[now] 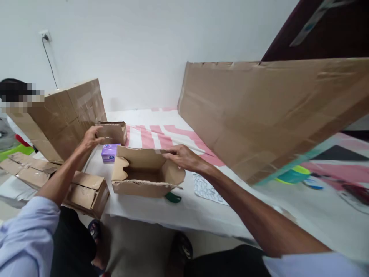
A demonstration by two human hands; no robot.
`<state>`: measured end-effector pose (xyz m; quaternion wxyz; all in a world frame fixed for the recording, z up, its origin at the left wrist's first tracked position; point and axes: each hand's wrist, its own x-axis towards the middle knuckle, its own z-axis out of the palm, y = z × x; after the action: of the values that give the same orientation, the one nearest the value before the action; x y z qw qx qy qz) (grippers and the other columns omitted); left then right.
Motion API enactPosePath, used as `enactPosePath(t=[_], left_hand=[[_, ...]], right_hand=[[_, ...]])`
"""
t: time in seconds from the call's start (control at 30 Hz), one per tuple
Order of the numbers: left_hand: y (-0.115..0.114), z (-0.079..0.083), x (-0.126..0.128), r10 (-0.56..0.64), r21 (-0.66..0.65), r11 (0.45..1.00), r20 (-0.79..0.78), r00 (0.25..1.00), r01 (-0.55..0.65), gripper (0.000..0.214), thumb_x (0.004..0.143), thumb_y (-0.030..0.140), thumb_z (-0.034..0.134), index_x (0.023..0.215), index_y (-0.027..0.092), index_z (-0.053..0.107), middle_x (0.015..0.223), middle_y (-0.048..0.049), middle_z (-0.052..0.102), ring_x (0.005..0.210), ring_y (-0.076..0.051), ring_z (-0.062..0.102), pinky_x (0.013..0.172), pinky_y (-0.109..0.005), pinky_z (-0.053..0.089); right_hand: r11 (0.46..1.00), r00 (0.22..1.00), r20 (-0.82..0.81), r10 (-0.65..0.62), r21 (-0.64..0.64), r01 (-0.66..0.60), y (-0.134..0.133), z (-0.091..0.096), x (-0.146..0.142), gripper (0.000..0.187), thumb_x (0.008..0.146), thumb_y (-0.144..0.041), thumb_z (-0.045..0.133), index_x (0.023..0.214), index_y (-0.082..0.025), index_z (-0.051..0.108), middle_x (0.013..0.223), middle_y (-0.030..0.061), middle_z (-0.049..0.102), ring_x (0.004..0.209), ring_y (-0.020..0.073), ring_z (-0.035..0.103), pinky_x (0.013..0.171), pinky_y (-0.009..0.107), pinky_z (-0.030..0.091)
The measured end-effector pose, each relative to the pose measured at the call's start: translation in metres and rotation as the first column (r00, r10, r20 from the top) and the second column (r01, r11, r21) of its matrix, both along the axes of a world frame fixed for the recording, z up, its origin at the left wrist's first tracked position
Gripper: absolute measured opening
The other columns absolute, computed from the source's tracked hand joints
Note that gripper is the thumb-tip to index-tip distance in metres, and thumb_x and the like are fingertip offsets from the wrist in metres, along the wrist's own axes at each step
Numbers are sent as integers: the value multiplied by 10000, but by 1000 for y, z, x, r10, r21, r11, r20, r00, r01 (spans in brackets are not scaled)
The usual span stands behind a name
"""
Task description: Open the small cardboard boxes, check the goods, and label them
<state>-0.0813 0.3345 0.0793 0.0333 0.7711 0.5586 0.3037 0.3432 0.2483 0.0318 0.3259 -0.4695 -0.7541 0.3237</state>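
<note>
An open cardboard box [138, 187] with its flaps up sits near the front edge of a white-covered table [198, 213]. My right hand [181, 156] grips the box's far right flap, fingers closed on the cardboard. My left hand [91, 139] reaches to a smaller cardboard box [113, 132] further back and holds its left side. A small purple packet [110, 152] lies on the table between the two boxes. A green object [173, 197] pokes out from under the open box's front right corner.
A large flat cardboard sheet [268, 111] leans across the right. A big taped carton [66, 115] stands at left, with flattened boxes [83, 192] below it. A patterned white sheet [206, 188] lies right of the open box. A teal and green dish [294, 175] sits at right.
</note>
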Motion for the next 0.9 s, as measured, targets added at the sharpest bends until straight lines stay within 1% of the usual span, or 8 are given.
enactPosePath(t=[0.1,0.17,0.27,0.37,0.47,0.57,0.7,0.9], left_hand=[[-41,52,5,-79,227,974,229,970,26,337,835,332,723,1143,197,699,1057,-57,741,840,-178,689,754,-321,597],[-83,81,23,-167,281,956,297,940,81,246,854,354,750,1039,195,719,907,-26,731,698,-131,642,632,-250,542],[-139,96,57,-286,45,958,213,934,283,172,889,368,742,869,197,736,765,-13,715,611,-124,618,550,-227,490],[-155,68,79,-429,-409,823,6,903,394,172,924,354,678,874,212,762,797,-29,762,689,-166,692,619,-259,532],[-132,17,77,-454,-601,768,-271,849,219,176,904,310,643,798,227,757,718,-38,747,687,-212,705,692,-322,549],[-99,-24,66,-494,-666,719,-287,821,199,140,864,314,675,810,242,784,833,-67,802,763,-275,752,753,-383,574],[-63,-48,55,-532,-702,667,-214,819,249,269,896,418,661,1086,296,807,1158,-60,824,1021,-302,780,891,-384,595],[-3,-70,38,-441,-660,736,-304,844,147,304,834,437,671,1013,230,804,1045,-113,818,962,-323,758,915,-412,584]], right_hand=[[1000,1000,23,6,28,-7,27,6,-31,288,808,-395,575,601,-196,550,596,-22,488,581,127,427,537,258,304],[998,998,55,-9,56,5,42,10,-58,275,808,-325,553,571,-200,491,590,-26,464,586,119,415,541,255,284],[996,988,135,-75,57,67,57,17,-102,238,821,-217,548,587,-188,513,623,-12,531,612,121,465,565,254,296],[994,977,182,-107,28,104,61,17,-136,224,896,-209,557,699,-173,659,764,35,689,735,164,607,637,254,384],[993,991,83,-100,69,95,53,9,-145,261,991,-335,566,1023,-171,767,1075,91,781,990,225,697,815,283,489],[981,992,-40,-118,147,123,31,-9,-125,381,1007,-397,585,1287,-168,706,1285,139,739,1043,235,710,917,345,532],[965,989,-134,-66,244,97,-16,-50,-81,342,1001,-362,589,1279,-187,687,1188,115,741,867,201,707,823,355,575],[957,983,-162,-82,263,123,-62,-127,-42,238,1014,-263,549,1191,-206,698,1031,78,755,794,200,718,759,351,603]])
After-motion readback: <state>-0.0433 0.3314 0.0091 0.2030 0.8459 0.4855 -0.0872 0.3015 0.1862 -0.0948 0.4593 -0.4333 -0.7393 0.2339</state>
